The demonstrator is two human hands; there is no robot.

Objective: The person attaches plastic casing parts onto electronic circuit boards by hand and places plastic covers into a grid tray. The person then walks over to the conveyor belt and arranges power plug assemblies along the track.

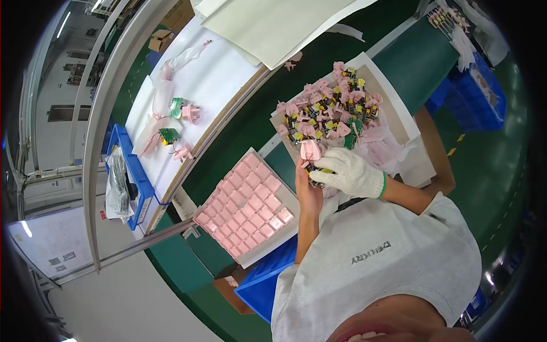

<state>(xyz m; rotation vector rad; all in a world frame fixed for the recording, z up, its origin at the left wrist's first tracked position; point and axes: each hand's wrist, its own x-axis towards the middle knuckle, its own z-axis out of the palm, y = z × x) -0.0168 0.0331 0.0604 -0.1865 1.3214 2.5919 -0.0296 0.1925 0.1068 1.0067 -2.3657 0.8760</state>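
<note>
My bare left hand (308, 191) is closed around the side of a pink plug housing (310, 150), which is held upright in front of my chest. My right hand (354, 172), in a white knit glove with a green cuff, is bent over the same piece from the other side. Its fingers close on the small circuit board (317, 178) below the housing, partly hiding it. Just beyond my hands, a heap of pink plug parts with small circuit boards (327, 108) lies on a cardboard sheet (394, 108).
To the left, rows of pink square covers (245, 202) lie on a white tray (289, 198). A blue bin (268, 279) stands below it. Across a metal rail, a white table (219, 71) bears green circuit boards (169, 135) and a blue tray (146, 191). Blue crates (478, 94) stand far right.
</note>
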